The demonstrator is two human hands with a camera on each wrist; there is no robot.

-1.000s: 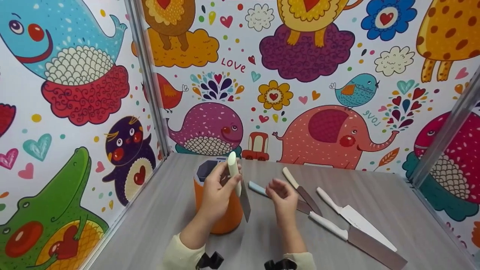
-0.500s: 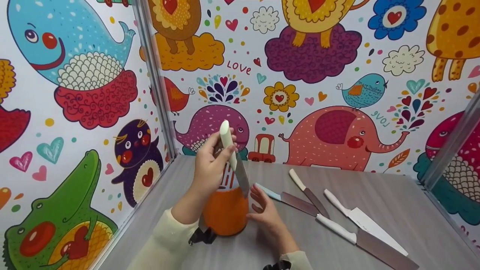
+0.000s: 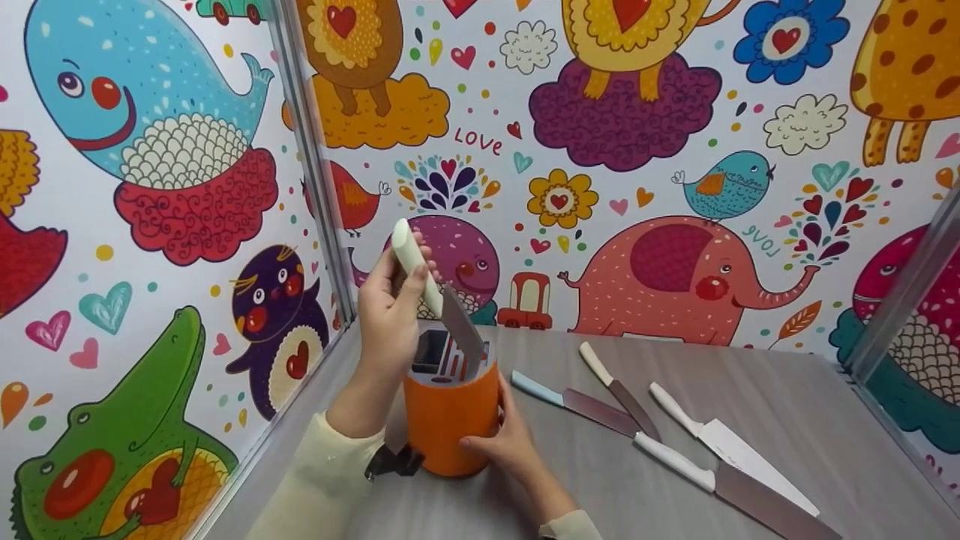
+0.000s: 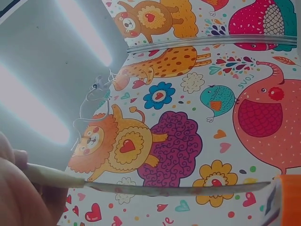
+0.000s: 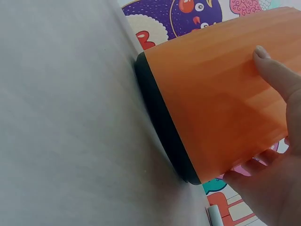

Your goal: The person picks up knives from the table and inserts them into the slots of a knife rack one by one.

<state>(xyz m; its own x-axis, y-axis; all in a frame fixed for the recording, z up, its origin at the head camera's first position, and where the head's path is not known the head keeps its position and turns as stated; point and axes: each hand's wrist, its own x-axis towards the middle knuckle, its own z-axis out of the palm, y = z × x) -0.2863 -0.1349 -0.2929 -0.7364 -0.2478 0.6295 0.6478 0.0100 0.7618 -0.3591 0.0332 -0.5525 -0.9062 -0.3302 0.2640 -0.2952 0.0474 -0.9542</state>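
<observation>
My left hand (image 3: 384, 307) grips the pale handle of a kitchen knife (image 3: 417, 270), held tilted with its blade pointing down. The blade tip overlaps the slotted top of the orange knife block (image 3: 450, 424) in the head view. In the left wrist view, the knife blade (image 4: 164, 190) reaches across to the orange rim of the block (image 4: 291, 202). Low on its right side, my right hand (image 3: 516, 444) holds the block, thumb on the front. The right wrist view shows the block (image 5: 211, 103) upright on its dark base, fingers (image 5: 251, 167) wrapping behind it.
Right of the block lie a blue-handled knife (image 3: 536, 388), a small cream-handled knife (image 3: 596, 364), a white knife (image 3: 739, 450) and a cleaver (image 3: 765, 499) on the grey table (image 3: 622, 495). Patterned panels (image 3: 622, 187) stand behind and at both sides.
My left hand has lifted the knife up and left, bringing its blade tip over the block's top. My right hand has moved left from beside the loose knives onto the block.
</observation>
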